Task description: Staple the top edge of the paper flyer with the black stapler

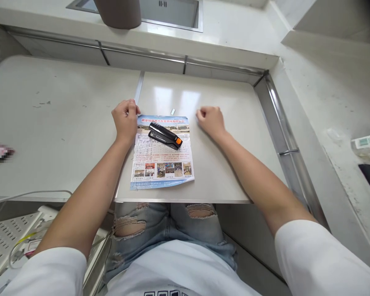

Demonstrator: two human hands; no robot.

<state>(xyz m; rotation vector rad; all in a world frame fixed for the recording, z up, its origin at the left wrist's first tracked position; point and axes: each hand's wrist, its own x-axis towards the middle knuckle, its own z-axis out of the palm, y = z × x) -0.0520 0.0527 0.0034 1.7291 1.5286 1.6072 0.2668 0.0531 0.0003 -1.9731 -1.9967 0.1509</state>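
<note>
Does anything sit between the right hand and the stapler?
Nothing visible does: between the right hand and the stapler lie only bare tabletop and the printed sheet beneath the stapler.

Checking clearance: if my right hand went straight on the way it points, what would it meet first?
Your right hand would probably cross bare tabletop, passing beyond the small shiny piece, and first meet the grey panel at the back; depth is hard to judge.
</note>
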